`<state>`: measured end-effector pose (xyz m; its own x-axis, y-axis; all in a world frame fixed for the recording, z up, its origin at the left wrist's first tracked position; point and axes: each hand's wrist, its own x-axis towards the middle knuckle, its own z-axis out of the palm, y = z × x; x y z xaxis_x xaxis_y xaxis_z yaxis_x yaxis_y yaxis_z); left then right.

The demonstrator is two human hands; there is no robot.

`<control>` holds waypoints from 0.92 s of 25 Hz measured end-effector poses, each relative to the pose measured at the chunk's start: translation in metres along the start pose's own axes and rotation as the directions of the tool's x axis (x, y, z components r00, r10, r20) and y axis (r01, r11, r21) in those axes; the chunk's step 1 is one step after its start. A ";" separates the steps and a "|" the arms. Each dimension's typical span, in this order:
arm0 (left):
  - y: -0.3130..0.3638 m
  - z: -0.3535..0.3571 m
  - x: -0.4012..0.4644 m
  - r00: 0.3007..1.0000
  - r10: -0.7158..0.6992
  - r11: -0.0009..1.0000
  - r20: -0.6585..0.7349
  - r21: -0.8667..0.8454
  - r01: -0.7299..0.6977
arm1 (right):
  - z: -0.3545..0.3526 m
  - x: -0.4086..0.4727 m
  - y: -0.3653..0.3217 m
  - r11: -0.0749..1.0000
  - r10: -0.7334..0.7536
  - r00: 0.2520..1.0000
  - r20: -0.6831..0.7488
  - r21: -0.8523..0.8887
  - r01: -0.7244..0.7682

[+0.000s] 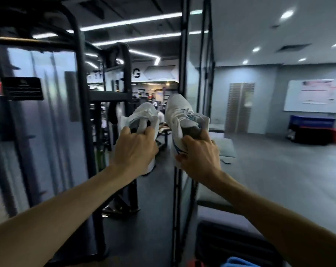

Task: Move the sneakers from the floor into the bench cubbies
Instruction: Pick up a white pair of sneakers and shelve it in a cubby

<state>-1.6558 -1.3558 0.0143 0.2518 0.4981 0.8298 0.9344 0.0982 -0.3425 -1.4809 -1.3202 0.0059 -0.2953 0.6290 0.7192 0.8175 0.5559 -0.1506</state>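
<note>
I hold two white sneakers up in front of me at about chest height. My left hand (135, 149) grips the heel collar of the left sneaker (144, 117), whose toe points away from me. My right hand (199, 155) grips the heel of the right sneaker (179, 110), which has blue trim and tilts toe-up. Both arms are stretched forward. No bench cubbies can be made out in this view.
A black gym machine frame (82, 93) stands close on the left. A dark vertical post (184, 54) and glass partition run down the middle. Grey padded benches (225, 145) lie to the right, above open grey floor (288, 170). A whiteboard (313, 95) hangs on the far wall.
</note>
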 end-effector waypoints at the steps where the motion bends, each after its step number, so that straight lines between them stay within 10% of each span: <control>1: 0.034 0.004 0.014 1.000 0.008 0.999 -0.005 -0.034 -0.008 | -0.015 -0.009 0.031 0.999 0.029 1.000 -0.008 -0.034 -0.030; 23: 0.683 0.041 0.284 0.935 0.181 0.738 -0.306 -0.586 -0.334 | -0.261 -0.154 0.608 0.706 0.414 0.867 -0.278 -0.504 -0.499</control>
<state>-0.9567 -1.1121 -0.0017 0.4814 0.2198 0.8485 0.7532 -0.5988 -0.2722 -0.8099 -1.2209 -0.0195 0.2202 0.6240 0.7498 0.9730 -0.1951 -0.1233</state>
